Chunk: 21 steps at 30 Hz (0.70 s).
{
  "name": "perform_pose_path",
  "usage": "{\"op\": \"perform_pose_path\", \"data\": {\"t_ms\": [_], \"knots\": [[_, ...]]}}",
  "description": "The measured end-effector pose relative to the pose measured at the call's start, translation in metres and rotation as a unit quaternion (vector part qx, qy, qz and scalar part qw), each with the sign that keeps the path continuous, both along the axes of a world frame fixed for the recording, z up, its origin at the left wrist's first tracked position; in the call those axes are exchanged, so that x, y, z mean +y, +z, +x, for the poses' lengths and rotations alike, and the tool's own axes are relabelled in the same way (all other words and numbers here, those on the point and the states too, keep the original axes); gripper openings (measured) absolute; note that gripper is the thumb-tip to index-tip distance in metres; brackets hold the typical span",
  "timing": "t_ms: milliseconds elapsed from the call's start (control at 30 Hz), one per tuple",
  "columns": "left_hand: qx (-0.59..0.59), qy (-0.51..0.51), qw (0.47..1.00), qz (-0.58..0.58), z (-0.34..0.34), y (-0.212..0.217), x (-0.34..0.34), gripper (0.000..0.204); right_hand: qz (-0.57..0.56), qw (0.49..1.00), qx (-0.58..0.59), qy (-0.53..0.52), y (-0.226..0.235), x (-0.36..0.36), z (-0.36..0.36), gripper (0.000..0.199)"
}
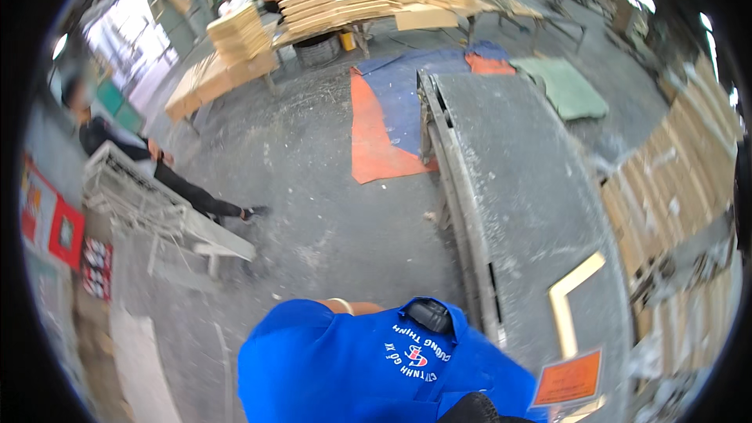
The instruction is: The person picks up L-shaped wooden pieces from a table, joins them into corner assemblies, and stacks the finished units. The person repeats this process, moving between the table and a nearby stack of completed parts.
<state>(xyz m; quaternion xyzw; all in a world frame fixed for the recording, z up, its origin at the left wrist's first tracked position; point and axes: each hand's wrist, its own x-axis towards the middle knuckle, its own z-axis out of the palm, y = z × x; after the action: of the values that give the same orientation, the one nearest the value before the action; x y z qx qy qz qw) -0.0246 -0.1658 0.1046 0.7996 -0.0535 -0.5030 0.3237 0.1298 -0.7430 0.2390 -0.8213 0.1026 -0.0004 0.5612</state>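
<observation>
Most of the lower edge is filled by the front of my blue shirt (pixel 329 368). Past its upper edge shows a strip of skin with a pale band, which looks like my left wrist (pixel 362 308); the fingers are hidden behind the shirt. My right hand does not show. A black device (pixel 429 314) sits at the shirt's edge, and a dark shape I cannot identify covers its lower part. To my right, an angled pale wooden piece (pixel 563 317) lies on a long grey table (pixel 517 164). Nearer me is an orange printed sheet (pixel 570 378).
Wooden boards (pixel 666 180) are stacked beyond the table's right side. Blue and orange sheeting (pixel 392 102) and a green sheet (pixel 565 88) lie on the floor. At left, a person (pixel 117 137) sits by a white rack (pixel 137 188). Workers stand behind far benches with stacked wood (pixel 345 9).
</observation>
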Motion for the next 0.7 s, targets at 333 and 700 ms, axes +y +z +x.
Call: {"op": "perform_pose_path", "data": {"t_ms": [333, 700], "knots": [[0.031, -0.022, 0.994, 0.103, 0.003, -0.073, -0.028, 0.049, -0.438, 0.890, 0.110, 0.057, -0.108, -0.108, 0.061, 0.081], [-0.040, 0.200, 0.979, 0.032, 0.055, -0.019, -0.047, 0.053, -0.450, 0.854, 0.163, 0.202, -0.040, 0.000, 0.078, 0.062]]}}
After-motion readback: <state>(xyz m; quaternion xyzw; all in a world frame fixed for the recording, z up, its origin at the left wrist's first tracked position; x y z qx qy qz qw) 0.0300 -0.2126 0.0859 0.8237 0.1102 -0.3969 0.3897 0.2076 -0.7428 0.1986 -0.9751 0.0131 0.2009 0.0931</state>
